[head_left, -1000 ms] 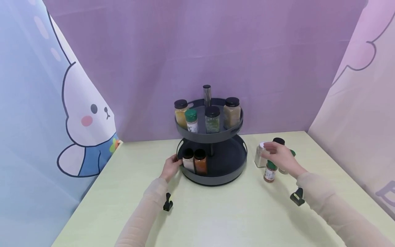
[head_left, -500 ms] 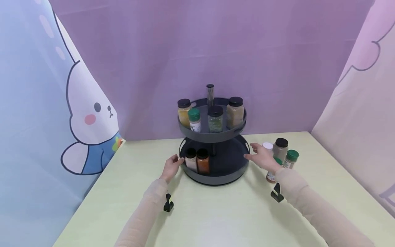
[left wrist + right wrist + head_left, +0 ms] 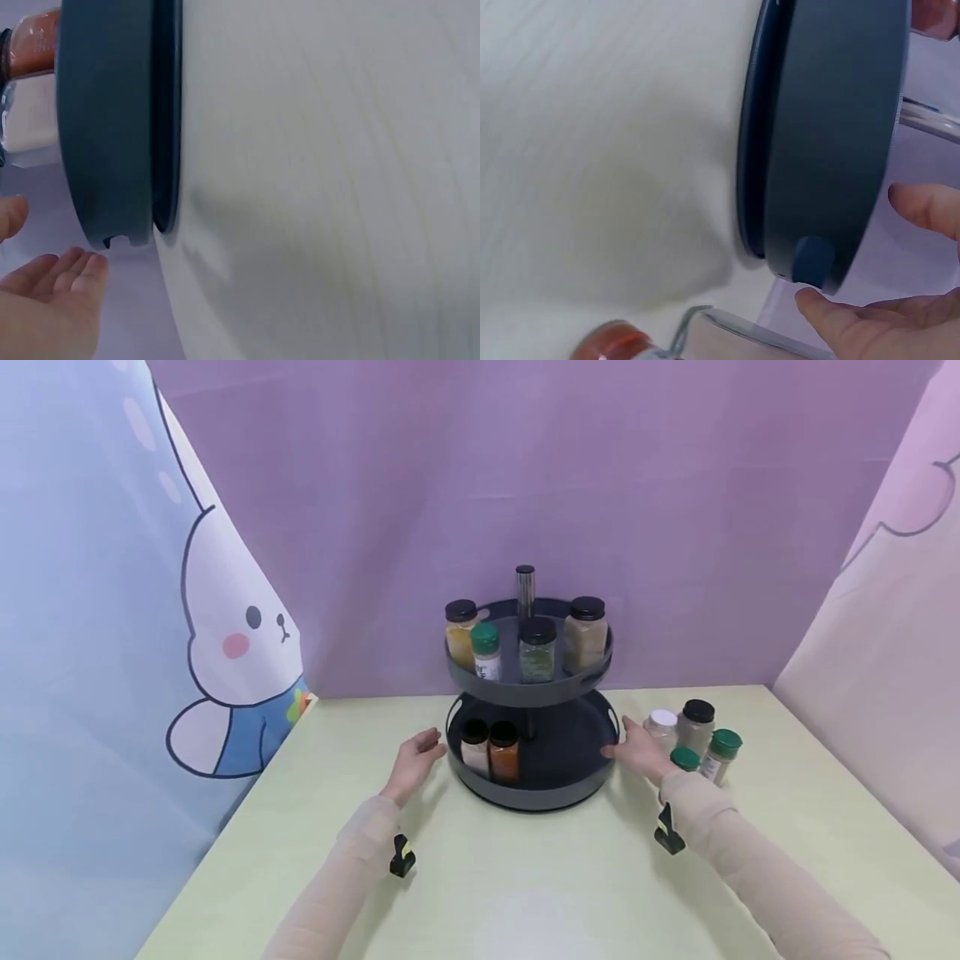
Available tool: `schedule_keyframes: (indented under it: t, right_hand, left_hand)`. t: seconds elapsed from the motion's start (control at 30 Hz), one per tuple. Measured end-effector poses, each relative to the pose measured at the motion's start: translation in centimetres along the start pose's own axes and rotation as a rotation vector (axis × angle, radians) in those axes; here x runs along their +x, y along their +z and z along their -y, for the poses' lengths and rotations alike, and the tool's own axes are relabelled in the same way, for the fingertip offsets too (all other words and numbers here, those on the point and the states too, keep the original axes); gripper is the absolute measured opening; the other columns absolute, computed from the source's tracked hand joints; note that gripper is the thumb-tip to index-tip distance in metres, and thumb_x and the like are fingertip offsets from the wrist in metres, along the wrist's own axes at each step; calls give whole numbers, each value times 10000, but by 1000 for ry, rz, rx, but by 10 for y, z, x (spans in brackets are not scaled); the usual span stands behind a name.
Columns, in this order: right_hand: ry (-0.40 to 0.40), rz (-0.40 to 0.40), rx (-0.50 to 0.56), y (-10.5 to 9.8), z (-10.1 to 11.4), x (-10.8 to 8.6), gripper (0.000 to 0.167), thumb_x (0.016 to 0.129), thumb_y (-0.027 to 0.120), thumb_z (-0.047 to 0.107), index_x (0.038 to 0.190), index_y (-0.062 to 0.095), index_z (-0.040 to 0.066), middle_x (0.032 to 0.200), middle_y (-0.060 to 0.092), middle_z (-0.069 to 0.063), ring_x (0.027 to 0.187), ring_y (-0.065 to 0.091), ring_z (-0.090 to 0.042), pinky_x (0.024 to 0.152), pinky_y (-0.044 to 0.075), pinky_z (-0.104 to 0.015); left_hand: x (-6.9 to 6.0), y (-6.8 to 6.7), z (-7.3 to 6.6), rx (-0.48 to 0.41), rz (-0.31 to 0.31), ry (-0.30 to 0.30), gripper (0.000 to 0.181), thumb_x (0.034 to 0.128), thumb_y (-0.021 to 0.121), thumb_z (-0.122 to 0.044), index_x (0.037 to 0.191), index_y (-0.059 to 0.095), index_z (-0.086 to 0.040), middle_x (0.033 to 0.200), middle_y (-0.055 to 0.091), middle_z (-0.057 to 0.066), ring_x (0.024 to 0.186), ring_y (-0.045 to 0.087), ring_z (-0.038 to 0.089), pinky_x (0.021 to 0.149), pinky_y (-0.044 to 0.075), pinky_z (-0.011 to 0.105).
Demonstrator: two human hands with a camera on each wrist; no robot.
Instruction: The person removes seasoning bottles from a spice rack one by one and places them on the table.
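two-tier rack (image 3: 529, 695), long axis upright, post (image 3: 526, 592) up

The pale, faintly grained table (image 3: 495, 885) carries a dark rack (image 3: 534, 797), upright toward the back. Right of it, close together, stand a white-capped jar (image 3: 662, 723), a black-capped jar (image 3: 697, 727) and two green-capped jars (image 3: 723, 750), one partly hidden.
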State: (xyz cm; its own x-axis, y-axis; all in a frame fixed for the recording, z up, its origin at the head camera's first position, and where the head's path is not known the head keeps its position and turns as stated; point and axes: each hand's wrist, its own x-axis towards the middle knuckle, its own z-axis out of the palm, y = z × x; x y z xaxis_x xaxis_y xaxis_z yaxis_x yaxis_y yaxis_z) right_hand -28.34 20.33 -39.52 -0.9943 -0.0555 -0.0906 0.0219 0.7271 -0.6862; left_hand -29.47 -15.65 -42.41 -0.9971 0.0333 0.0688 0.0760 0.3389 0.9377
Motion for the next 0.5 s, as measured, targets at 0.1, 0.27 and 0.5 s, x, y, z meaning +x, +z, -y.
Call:
schedule_keyframes:
  t: [0.1,0.27,0.5]
  right_hand:
    - [28,23,26,1,-7,0,824,840,577,194,1390,79,-163,1382,233,-391,1279,255,-498,1071,237,-541]
    - [16,25,42,6,-12,3,774,836,585,203,1368,171,-176,1347,310,-389,1230,343,-496,1031,314,-535]
    - [-21,12,83,13,-11,5,675,808,632,180,1287,325,-184,1269,424,-369,1170,422,-480,1007,352,-518]
  left_hand:
    - [-2,3,-4,-17,35,32,512,914,528,-139,1354,368,67,1366,429,235,1264,415,341,1044,353,444]
    - [-4,4,-9,-32,70,52,528,912,550,-173,1362,375,39,1363,449,205,1253,439,312,1040,361,434]
    - [-1,0,-10,-40,143,60,616,872,618,-167,1389,338,17,1392,430,163,1272,426,281,1043,362,402]
